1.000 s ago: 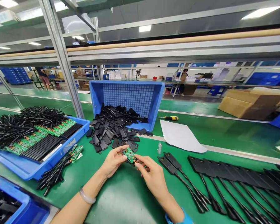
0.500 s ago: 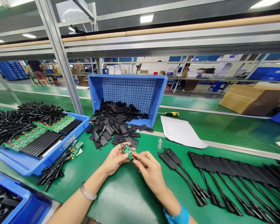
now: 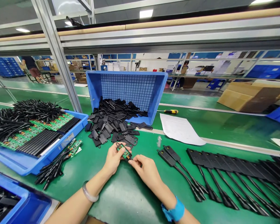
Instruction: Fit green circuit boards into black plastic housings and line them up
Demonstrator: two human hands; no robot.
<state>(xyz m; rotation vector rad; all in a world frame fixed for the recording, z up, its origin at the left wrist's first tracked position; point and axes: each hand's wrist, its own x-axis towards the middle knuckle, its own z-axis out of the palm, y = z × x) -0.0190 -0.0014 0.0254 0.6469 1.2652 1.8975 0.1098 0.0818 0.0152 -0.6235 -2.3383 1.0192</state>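
Snugly, a small green circuit board (image 3: 124, 152) is held in the left hand (image 3: 112, 159), long axis slanting down-right, its end pinched by the right hand (image 3: 147, 173).

Circuit board (image 3: 124, 151) now angled more steeply, right hand (image 3: 147, 173) lower at its end

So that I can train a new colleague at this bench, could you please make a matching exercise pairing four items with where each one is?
Items:
1. Small green circuit board
2. Yellow-handled screwdriver
3. Black plastic pieces
4. Sheet of white paper

Places:
A. Lying flat on the green bench, right of the crate
B. Heaped at the front of the tilted blue crate
C. Lying just beyond the crate's right wall
D. Held between the left hand and the right hand

Right pairs: 1-D, 2-C, 3-B, 4-A
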